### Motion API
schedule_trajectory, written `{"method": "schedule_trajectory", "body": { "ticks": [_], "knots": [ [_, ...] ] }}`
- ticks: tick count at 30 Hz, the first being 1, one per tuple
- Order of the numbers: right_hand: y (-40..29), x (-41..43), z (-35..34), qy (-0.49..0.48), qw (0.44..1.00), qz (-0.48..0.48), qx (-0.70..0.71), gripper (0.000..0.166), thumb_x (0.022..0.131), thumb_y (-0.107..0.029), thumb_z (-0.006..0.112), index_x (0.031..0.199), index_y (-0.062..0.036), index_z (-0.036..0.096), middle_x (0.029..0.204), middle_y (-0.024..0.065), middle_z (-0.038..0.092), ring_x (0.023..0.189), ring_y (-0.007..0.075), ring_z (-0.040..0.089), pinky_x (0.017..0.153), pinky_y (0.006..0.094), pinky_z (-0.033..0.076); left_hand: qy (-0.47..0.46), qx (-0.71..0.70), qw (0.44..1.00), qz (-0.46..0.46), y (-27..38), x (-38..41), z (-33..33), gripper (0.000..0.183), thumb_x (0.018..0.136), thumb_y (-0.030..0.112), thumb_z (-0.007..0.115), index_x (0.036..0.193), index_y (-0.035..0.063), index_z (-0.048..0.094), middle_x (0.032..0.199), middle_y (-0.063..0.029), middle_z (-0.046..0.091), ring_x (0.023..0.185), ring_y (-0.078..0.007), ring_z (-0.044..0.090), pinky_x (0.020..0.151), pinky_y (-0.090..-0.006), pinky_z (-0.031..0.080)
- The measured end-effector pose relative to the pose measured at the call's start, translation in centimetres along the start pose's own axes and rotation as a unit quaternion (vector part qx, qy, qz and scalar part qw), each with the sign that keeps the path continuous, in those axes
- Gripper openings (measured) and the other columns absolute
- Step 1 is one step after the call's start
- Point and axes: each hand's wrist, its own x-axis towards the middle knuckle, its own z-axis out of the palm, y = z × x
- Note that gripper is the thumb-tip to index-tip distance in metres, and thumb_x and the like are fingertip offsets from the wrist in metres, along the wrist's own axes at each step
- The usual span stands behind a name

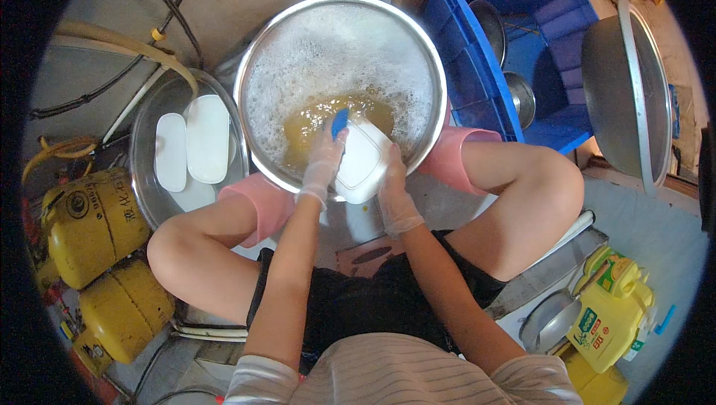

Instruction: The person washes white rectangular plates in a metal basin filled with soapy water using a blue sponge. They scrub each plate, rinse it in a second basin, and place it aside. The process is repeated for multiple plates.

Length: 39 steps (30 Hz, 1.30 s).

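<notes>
A large round metal basin [341, 5] full of sudsy, brownish water stands between my knees. Over its near rim, a white dish with rounded corners [361, 156] is tilted, its underside facing up. My right hand [393, 181], in a clear plastic glove, grips the dish's right edge. My left hand [327, 159], gloved likewise, is closed on a blue sponge [339, 123] at the dish's left side. To the left, long white dishes [208, 139] lie in a second metal basin [142, 181].
Yellow gas cylinders [89, 231] and hoses [128, 50] are at the left. A blue plastic crate [481, 64] with metal lids stands at the upper right, beside a large upright metal pan [609, 92]. Yellow jugs [607, 326] and a ladle [551, 321] lie at the lower right.
</notes>
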Motion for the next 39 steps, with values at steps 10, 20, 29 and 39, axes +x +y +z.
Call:
{"method": "schedule_trajectory", "body": {
  "ticks": [10, 20, 29, 39],
  "knots": [
    [-1.5, -1.8, 0.9, -0.071, 0.995, -0.023, -0.068, 0.048, 0.091, -0.037, 0.041, 0.111, 0.0056, 0.051, 0.105, 0.0109, 0.056, 0.094, 0.0198, 0.053, 0.083, 0.0301, 0.041, 0.050, -0.040, 0.997, -0.050, -4.9, 3.7, 1.0, 0.058, 0.080, 0.039, 0.056, 0.123, 0.0012, 0.043, 0.107, -0.0194, 0.057, 0.100, -0.0318, 0.055, 0.086, -0.0375, 0.041],
    [0.8, 0.5, -0.4, -0.064, 0.995, 0.035, 0.064, 0.047, 0.090, -0.035, 0.042, 0.112, 0.0055, 0.050, 0.104, 0.0128, 0.057, 0.091, 0.0219, 0.056, 0.083, 0.0316, 0.043, -0.015, -0.052, 0.997, 0.049, 0.4, -1.9, -0.6, 0.069, 0.074, 0.045, 0.062, 0.131, 0.0158, 0.036, 0.119, -0.0183, 0.050, 0.107, -0.0327, 0.050, 0.092, -0.0357, 0.038],
    [-0.8, -0.2, 0.5, -0.054, 0.996, 0.063, 0.043, 0.049, 0.090, -0.039, 0.037, 0.112, 0.0031, 0.050, 0.101, 0.0132, 0.058, 0.091, 0.0247, 0.056, 0.084, 0.0346, 0.043, -0.020, 0.043, 0.995, 0.083, 3.7, -7.8, 0.1, 0.056, 0.082, 0.049, 0.049, 0.129, 0.0207, 0.038, 0.123, -0.0254, 0.043, 0.110, -0.0389, 0.046, 0.092, -0.0401, 0.038],
    [-0.8, -0.4, -0.2, -0.099, 0.992, 0.078, 0.014, 0.059, 0.090, -0.049, 0.026, 0.110, 0.0007, 0.050, 0.101, 0.0130, 0.057, 0.091, 0.0250, 0.055, 0.084, 0.0362, 0.043, 0.066, 0.019, 0.981, 0.183, 3.9, -10.9, 1.7, 0.049, 0.079, 0.026, 0.057, 0.125, 0.0191, 0.042, 0.117, -0.0211, 0.049, 0.102, -0.0383, 0.050, 0.085, -0.0469, 0.040]
  ]
}}
